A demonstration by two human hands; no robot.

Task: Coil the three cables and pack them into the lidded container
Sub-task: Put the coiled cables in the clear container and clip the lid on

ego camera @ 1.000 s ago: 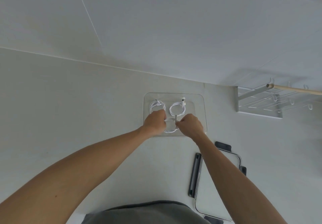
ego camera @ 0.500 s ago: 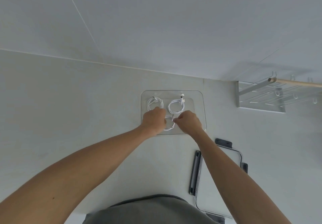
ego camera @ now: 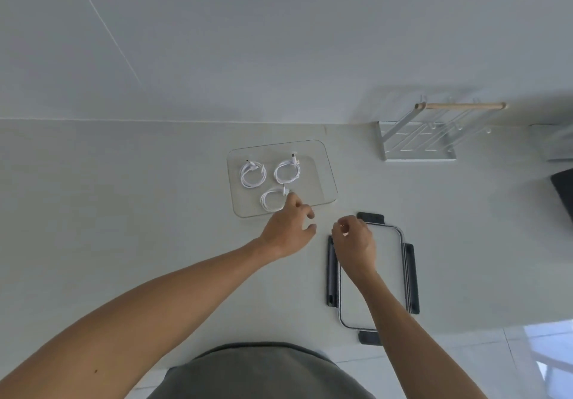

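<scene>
A clear, shallow container (ego camera: 329,171) stands on the white table. Inside it lie three coiled white cables: one at the back left (ego camera: 252,175), one at the back right (ego camera: 287,171) and one at the front (ego camera: 272,200). My left hand (ego camera: 290,228) hovers at the container's front edge with loosely bent fingers. Its forefinger reaches the front coil's plug, and I cannot tell whether it touches. My right hand (ego camera: 355,242) hangs over the far left corner of the clear lid (ego camera: 386,265). Its fingers are loosely curled and hold nothing.
The lid has dark clips on its sides and lies to the right of the container, nearer me. A white wire rack with a wooden rod (ego camera: 418,145) stands at the back right. A dark object (ego camera: 564,195) shows at the right edge.
Both hands have come back out of the container, letting go of the front coil. My right hand has moved right, over the lid. The view has shifted.
</scene>
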